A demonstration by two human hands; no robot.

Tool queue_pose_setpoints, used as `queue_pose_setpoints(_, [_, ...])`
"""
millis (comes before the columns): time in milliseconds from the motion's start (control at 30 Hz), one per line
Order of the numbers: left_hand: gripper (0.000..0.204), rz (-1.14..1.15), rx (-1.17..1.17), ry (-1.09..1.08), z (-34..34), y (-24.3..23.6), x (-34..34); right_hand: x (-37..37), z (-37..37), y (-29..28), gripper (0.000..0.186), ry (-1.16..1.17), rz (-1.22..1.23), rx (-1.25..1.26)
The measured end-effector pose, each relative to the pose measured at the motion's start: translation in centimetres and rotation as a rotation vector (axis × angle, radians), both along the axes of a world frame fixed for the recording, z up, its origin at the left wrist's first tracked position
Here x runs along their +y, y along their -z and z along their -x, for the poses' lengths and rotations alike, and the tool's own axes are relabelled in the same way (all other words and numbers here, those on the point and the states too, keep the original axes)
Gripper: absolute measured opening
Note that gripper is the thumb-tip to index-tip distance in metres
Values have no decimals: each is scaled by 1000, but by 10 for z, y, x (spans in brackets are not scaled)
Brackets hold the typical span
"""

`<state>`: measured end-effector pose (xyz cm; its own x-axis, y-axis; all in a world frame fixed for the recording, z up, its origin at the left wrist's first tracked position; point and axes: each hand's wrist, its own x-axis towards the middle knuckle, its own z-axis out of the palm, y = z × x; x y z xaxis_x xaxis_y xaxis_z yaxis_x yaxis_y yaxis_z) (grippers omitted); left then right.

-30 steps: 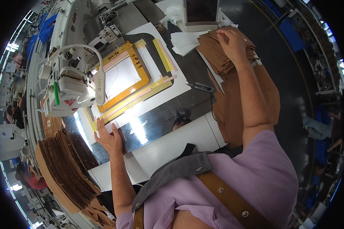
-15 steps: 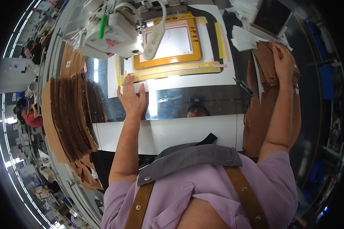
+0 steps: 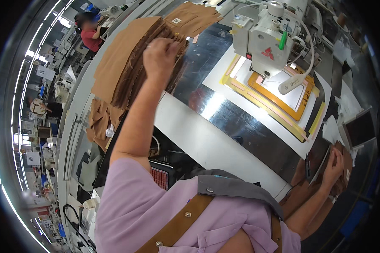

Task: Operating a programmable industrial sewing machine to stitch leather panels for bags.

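My left hand (image 3: 159,59) is over the top inner edge of a thick stack of brown fabric pieces (image 3: 126,63) at the left. Its fingers are curled down, slightly blurred, and what they hold, if anything, is hidden. At the right my right hand (image 3: 333,168) rests on another brown stack (image 3: 347,162), fingers loosely bent with the thumb apart. Between the hands stands a white sewing machine (image 3: 268,44). Beneath its head lies an orange frame (image 3: 276,101) on a white sheet (image 3: 236,99) edged with yellow and pink strips.
Small dark thread snips (image 3: 308,166) lie beside the right stack. A dark screen (image 3: 358,128) and crumpled white paper (image 3: 333,130) are at the far right. More brown pieces (image 3: 194,19) lie behind the left stack. Two people sit at other tables at the far left.
My left hand has left the metal table by the white sheet and moved left onto the brown stack. The view has turned left. My right hand stays at the right stack.
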<state>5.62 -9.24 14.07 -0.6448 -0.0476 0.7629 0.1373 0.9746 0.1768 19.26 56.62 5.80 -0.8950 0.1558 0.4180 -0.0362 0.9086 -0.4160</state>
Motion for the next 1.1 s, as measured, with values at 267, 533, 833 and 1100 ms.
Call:
queue_pose_setpoints(267, [20, -134, -579, -460, -33, -41, -205, -55, 4, -13, 18, -169, 16, -19])
queue_pose_setpoints(533, [29, 140, -589, -612, -12, -32, -227, -100, -10, -26, 13, -320, 36, -49])
queue_pose_setpoints(833, [37, -210, -163, -628, 6, -15, -315, -123, -65, -17, 12, -283, 236, -170])
queue_pose_setpoints(1100, [8, -643, -375, 555, -70, -22, 1, -228, -55, -3, 20, -484, 605, -403])
